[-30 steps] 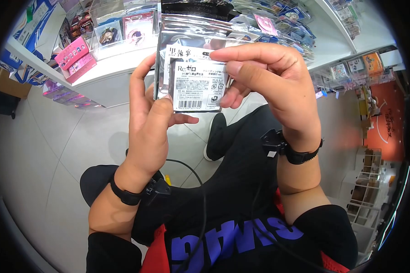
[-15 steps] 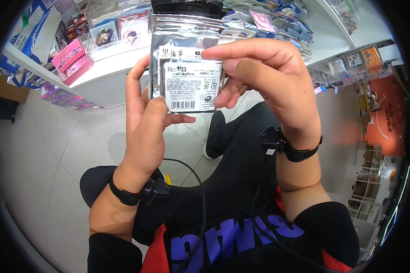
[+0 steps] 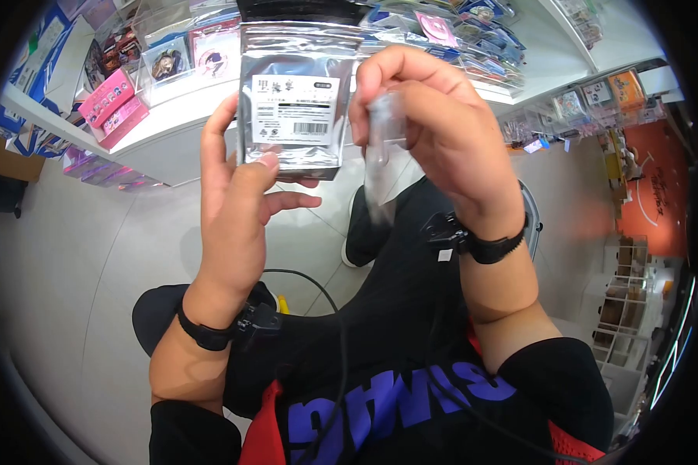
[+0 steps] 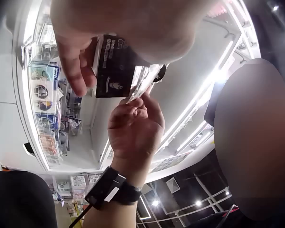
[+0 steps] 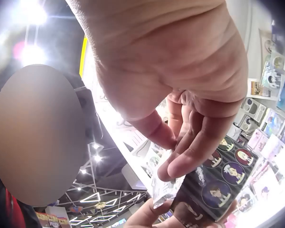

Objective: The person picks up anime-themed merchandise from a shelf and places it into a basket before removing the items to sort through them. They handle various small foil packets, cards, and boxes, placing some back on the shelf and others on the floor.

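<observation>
My left hand point(image 3: 240, 201) holds a silver foil packet point(image 3: 295, 66) upright, thumb on its lower front. A white label point(image 3: 296, 110) with black print and a barcode faces me. A black part point(image 3: 302, 11) shows above the packet's top edge. To the right, my right hand point(image 3: 454, 128) pinches a smaller foil packet point(image 3: 381, 159), turned nearly edge-on and blurred. In the right wrist view, that packet point(image 5: 165, 187) hangs from the fingertips beside a dark printed face point(image 5: 218, 187) with round character pictures. The left wrist view shows a black printed side point(image 4: 115, 71).
A white shelf point(image 3: 167, 143) lies ahead with many packaged goods. On its left stand a pink box point(image 3: 115, 108) and clear-cased badges point(image 3: 167, 62). Bagged items point(image 3: 485, 39) fill the back right. A black cable point(image 3: 337, 302) hangs before my body.
My right hand has drawn the smaller Re:Zero-labelled packet off the front to the right and turned it edge-on. The larger packet's label now shows fully. My left hand shifted slightly left.
</observation>
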A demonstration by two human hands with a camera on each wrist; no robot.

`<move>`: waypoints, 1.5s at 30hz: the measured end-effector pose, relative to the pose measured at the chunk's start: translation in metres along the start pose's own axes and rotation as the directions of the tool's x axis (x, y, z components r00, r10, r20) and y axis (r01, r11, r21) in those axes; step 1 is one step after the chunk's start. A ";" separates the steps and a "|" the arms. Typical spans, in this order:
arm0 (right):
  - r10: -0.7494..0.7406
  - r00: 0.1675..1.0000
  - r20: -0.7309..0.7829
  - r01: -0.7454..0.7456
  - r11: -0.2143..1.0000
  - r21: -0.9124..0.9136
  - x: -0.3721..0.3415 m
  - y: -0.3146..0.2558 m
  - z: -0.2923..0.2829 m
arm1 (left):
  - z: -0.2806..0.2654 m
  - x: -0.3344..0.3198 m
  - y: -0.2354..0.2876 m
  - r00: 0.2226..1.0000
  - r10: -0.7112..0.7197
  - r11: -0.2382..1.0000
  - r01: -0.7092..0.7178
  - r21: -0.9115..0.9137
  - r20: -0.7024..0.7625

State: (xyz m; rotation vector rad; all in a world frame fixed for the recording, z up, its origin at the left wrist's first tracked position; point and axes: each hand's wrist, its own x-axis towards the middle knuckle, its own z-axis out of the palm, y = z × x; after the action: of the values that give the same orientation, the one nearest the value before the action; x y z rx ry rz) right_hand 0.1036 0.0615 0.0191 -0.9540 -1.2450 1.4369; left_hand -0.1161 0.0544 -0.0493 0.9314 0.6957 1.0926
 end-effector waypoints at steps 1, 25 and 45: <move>0.020 0.997 0.071 -0.028 0.993 0.117 0.000 0.007 -0.006 | 0.000 0.001 0.000 1.000 0.000 1.000 0.000 -0.009 -0.009; 0.047 0.992 0.119 -0.079 0.956 0.284 0.003 0.028 -0.028 | -0.006 0.005 -0.003 0.999 0.007 1.000 -0.007 -0.023 -0.034; 0.051 0.985 -0.164 -0.059 0.997 -0.043 0.001 0.016 -0.023 | -0.010 0.006 -0.005 0.999 0.006 1.000 -0.007 -0.007 -0.047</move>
State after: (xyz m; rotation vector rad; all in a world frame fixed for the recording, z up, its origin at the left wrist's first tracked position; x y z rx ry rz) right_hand 0.1230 0.0671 -0.0004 -1.1230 -1.1442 1.3482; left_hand -0.1202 0.0617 -0.0582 0.9046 0.7268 1.1252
